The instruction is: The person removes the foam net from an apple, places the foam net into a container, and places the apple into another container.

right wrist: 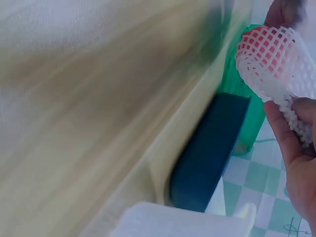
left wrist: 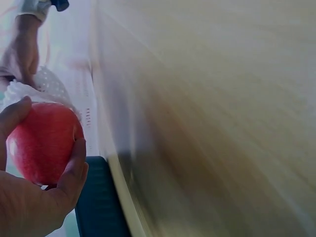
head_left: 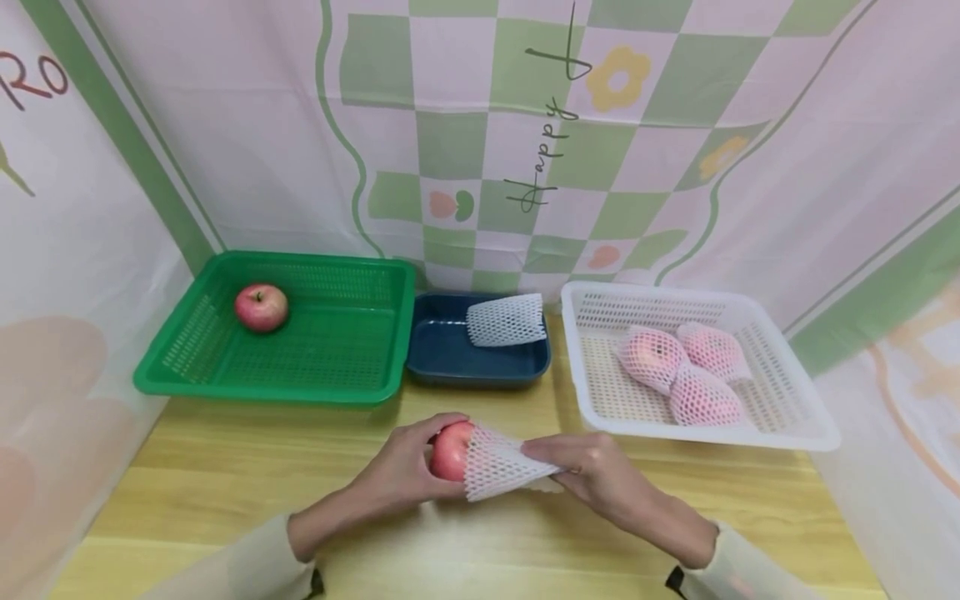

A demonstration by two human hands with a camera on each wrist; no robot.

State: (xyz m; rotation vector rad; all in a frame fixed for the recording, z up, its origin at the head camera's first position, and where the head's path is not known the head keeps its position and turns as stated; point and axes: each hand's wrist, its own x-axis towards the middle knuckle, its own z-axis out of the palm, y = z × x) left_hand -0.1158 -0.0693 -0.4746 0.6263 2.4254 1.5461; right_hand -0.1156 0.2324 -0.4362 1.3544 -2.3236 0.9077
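Note:
My left hand [head_left: 405,467] grips a red apple [head_left: 451,452] over the front middle of the table, thumb and fingers on opposite sides of it. A white foam net sleeve [head_left: 498,467] covers the apple's right part. Its far end is pinched between the thumb and fingers of my right hand [head_left: 600,475]. In the left wrist view the bare side of the apple [left wrist: 44,143] faces the palm. The right wrist view shows the net [right wrist: 271,59] stretched over the apple, narrowing toward the right fingertips [right wrist: 279,121].
At the back left, a green basket [head_left: 322,387] holds one bare apple [head_left: 262,307]. A dark blue tray [head_left: 480,379] in the middle contains another foam net [head_left: 507,321]. The white basket [head_left: 705,433] on the right has three netted apples [head_left: 705,396]. A patterned curtain [head_left: 465,142] hangs behind.

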